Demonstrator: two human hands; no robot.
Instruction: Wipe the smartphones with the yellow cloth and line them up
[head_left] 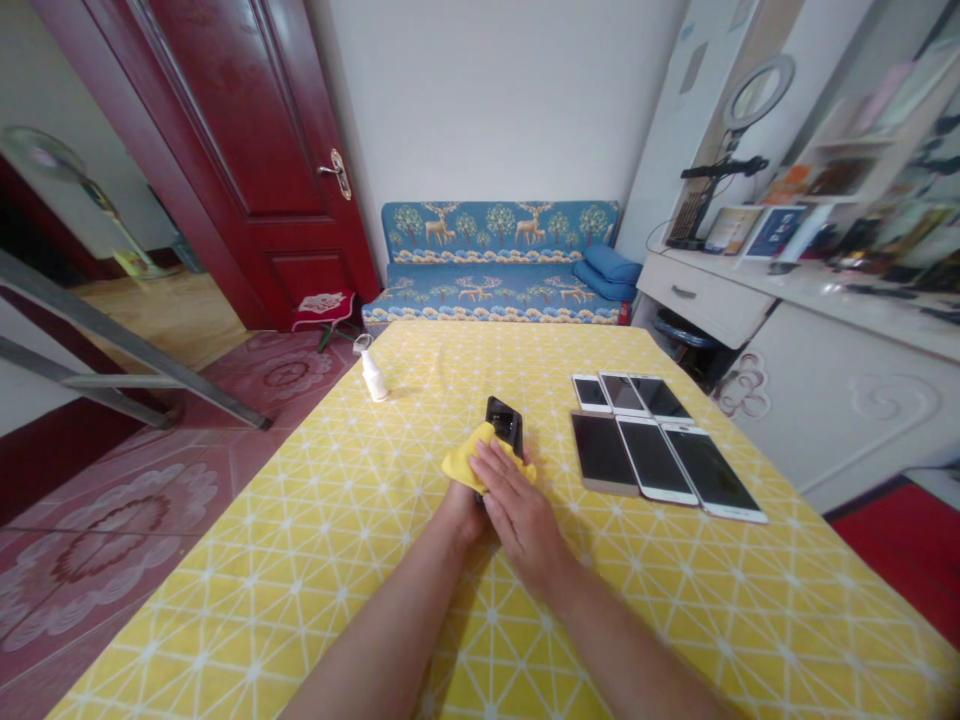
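Note:
A black smartphone (505,418) is tilted up above the middle of the table, its far end showing past a yellow cloth (466,458). My left hand (465,508) holds the phone from below, its fingers mostly hidden by the cloth and the phone. Over the phone's screen, my right hand (516,500) presses the cloth down, fingers close together and laid along it. To the right, several smartphones lie face up in two rows; a gold-edged phone (604,453) is the one nearest my hands, beside a white phone (655,460).
A white spray bottle (373,376) stands at the table's far left. The yellow patterned tablecloth (330,560) covers the table. Beyond it is a blue sofa (487,285). A white cabinet (847,390) flanks the right side, and a red stool (324,308) stands by the door.

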